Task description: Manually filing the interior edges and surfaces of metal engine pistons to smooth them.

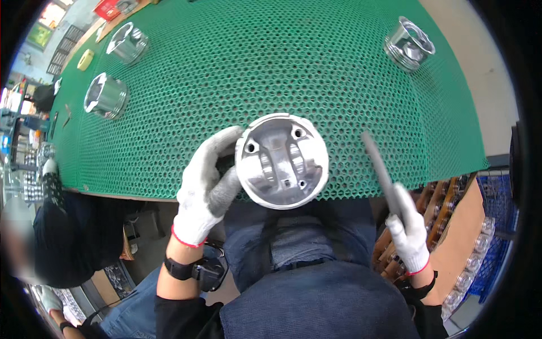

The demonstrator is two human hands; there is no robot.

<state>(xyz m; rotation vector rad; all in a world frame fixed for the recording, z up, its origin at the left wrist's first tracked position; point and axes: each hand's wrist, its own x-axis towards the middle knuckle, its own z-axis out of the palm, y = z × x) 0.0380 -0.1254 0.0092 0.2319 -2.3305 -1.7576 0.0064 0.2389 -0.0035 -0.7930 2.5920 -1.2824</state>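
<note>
My left hand [206, 186], in a white knit glove, grips a round silver metal piston [282, 160] by its left side. The piston's hollow underside faces up at me, with its inner ribs and small holes showing. It hangs over the near edge of the green honeycomb mat [237, 73]. My right hand [411, 229], also gloved, holds a thin dark grey file [379, 169] that points up and to the left. The file's tip is to the right of the piston and apart from it.
Three more silver pistons lie on the mat: one at far right [409, 43], two at far left [106, 96] [129, 42]. A yellow tape roll [85, 59] lies at the left edge. Another person in dark clothes [62, 226] sits at left. Blue crates [491, 226] with pistons stand at right.
</note>
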